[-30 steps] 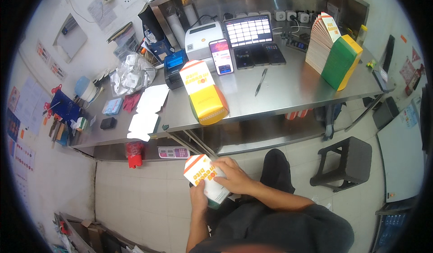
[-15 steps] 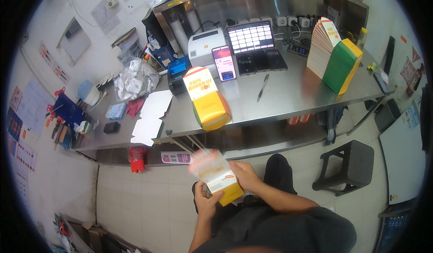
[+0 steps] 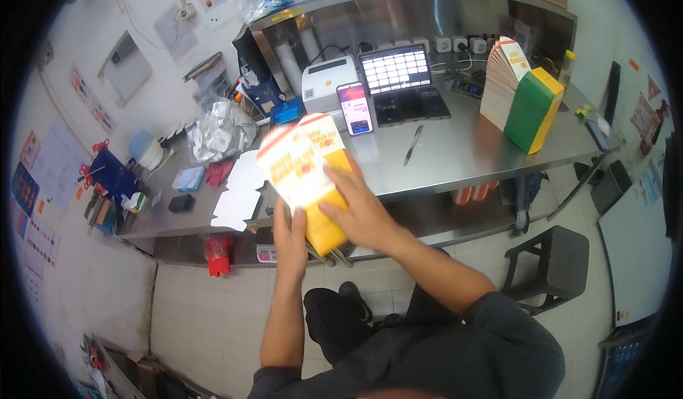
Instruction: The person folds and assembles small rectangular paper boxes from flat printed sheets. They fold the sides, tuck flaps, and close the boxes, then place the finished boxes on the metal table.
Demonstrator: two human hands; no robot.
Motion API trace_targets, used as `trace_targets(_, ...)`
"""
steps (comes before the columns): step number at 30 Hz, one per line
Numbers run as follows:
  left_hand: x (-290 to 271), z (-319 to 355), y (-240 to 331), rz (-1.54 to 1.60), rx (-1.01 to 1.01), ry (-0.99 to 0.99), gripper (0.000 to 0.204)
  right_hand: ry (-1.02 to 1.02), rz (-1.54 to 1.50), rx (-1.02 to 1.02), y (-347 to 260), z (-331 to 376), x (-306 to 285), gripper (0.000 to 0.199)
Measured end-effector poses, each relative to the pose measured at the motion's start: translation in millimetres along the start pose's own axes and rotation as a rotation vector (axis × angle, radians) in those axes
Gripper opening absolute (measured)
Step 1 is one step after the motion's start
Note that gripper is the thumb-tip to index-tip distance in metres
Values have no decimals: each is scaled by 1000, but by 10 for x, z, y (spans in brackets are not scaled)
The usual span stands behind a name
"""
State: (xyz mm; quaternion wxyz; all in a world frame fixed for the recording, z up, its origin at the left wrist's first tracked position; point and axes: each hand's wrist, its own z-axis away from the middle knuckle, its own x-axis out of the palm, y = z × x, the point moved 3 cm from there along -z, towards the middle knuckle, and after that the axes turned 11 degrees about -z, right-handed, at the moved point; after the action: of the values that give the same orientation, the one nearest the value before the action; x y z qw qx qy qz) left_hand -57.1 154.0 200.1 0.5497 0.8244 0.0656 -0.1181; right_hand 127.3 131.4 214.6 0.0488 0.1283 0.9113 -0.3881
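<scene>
Head view, looking down on a seated person at a steel counter [image 3: 455, 158]. Both bare hands are raised to the counter's front edge, working one carton. The left hand [image 3: 290, 241] comes up from below, fingers curled round the lower left side of the printed carton [image 3: 304, 172], thumb side against it; a partly closed grip, not a flat palm. The right hand [image 3: 361, 210] lies across the carton's right face, fingers spread and bent over it, pressing on the yellow panel. The carton is white, orange and yellow, tilted with its top leaning toward the person's left, and a little blurred. It stands just in front of the counter edge, overlapping a yellow stack [image 3: 329, 229] behind it; whether it touches that stack I cannot tell.

On the counter: a phone [image 3: 355, 107] propped upright, a tablet [image 3: 397, 70] with a lit grid behind it, a white label printer [image 3: 329, 80], a pen [image 3: 413, 145] lying loose, and far right a fanned bundle of flat cartons [image 3: 506, 79] leaning on a green and yellow block [image 3: 532, 108]. White paper sheets [image 3: 238, 192] lie to the left, a crumpled clear bag [image 3: 220, 132] beyond them. A dark stool [image 3: 555, 260] stands on the tiled floor to the right.

Against half a second ago: the carton was then down over the lap, well below the counter edge. Now it is up at counter height, both hands risen with it, right hand shifted onto its side face.
</scene>
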Motion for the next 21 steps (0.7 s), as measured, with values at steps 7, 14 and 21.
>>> trace_targets(7, 249, -1070, -278, -245, -47, -57, 51, -105, 181, 481, 462, -900, -53, 78)
trace_targets(14, 506, -1152, -885, -150, -214, -70, 64, -293, 372, 665, 927, -916, 70, 73)
trace_targets(21, 549, -1225, -810, 27, -203, -99, 63, -319, 369, 714, 1083, -976, 140, 74)
